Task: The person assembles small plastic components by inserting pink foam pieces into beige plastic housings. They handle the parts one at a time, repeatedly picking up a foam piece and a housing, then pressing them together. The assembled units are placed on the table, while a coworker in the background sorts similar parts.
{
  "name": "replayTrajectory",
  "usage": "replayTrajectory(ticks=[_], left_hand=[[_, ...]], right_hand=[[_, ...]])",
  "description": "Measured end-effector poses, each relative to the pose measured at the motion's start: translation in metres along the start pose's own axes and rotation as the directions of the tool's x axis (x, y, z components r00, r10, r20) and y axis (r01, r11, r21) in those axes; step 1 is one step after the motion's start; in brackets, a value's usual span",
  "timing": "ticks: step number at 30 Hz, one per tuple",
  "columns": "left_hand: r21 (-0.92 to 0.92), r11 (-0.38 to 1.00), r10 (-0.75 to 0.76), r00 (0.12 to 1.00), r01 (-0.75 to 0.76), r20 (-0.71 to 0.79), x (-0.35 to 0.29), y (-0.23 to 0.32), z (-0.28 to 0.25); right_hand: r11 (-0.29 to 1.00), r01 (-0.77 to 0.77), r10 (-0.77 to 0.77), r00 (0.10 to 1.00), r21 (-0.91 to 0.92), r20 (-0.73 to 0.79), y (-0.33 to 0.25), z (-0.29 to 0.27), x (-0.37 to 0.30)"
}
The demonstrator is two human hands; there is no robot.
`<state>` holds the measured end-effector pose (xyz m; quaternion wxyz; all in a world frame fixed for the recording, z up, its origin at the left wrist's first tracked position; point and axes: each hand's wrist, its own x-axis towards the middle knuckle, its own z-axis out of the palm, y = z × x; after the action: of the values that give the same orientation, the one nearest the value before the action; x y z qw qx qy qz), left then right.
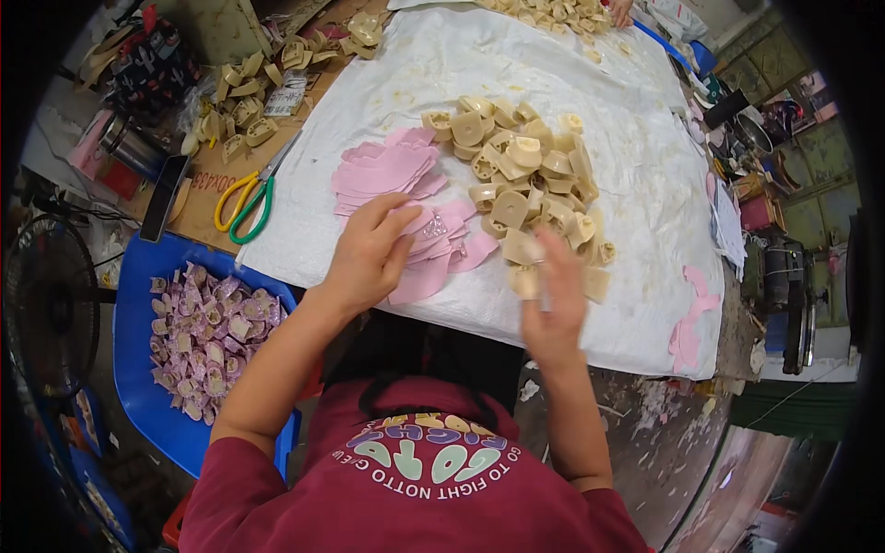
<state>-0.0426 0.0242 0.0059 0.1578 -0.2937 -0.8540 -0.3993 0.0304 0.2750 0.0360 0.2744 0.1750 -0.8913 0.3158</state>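
Note:
My left hand (371, 253) is over the stack of pink cut sheets (383, 175), its thumb and fingers apart. Close to its fingertips lies a small glittery pink patch (435, 227). My right hand (559, 309) is at the near edge of a heap of beige moulded pieces (509, 208) that look like shoe heels. Motion blurs its fingers, so whether they grip a piece cannot be made out. Heap and stack lie side by side on a white sheet-covered table (318, 207).
A blue bin (134, 341) at my left holds many glittery pink-covered pieces. Scissors (249, 198) with yellow and green handles and a phone (166, 198) lie at the left. Pink scraps (690, 323) are at the right edge. Another person's hand (621, 11) shows at the far end.

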Motion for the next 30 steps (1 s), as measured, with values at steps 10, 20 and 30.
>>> replayTrajectory(ticks=[10, 20, 30], left_hand=[[0.112, 0.994, 0.007, 0.995, -0.019, 0.101, -0.032, -0.007, -0.006], [0.117, 0.99, 0.099, 0.986, -0.084, -0.132, -0.024, 0.018, -0.013], [-0.787, -0.311, -0.533, 0.588, 0.534, 0.609, -0.023, 0.066, 0.005]], right_hand=[[0.812, -0.282, 0.267, 0.958, 0.512, 0.105, -0.006, 0.06, -0.004], [0.789, -0.267, 0.454, 0.86, 0.554, -0.232, -0.004, 0.036, 0.018], [0.981, 0.163, -0.161, 0.987, 0.108, -0.027, -0.018, 0.022, -0.023]])
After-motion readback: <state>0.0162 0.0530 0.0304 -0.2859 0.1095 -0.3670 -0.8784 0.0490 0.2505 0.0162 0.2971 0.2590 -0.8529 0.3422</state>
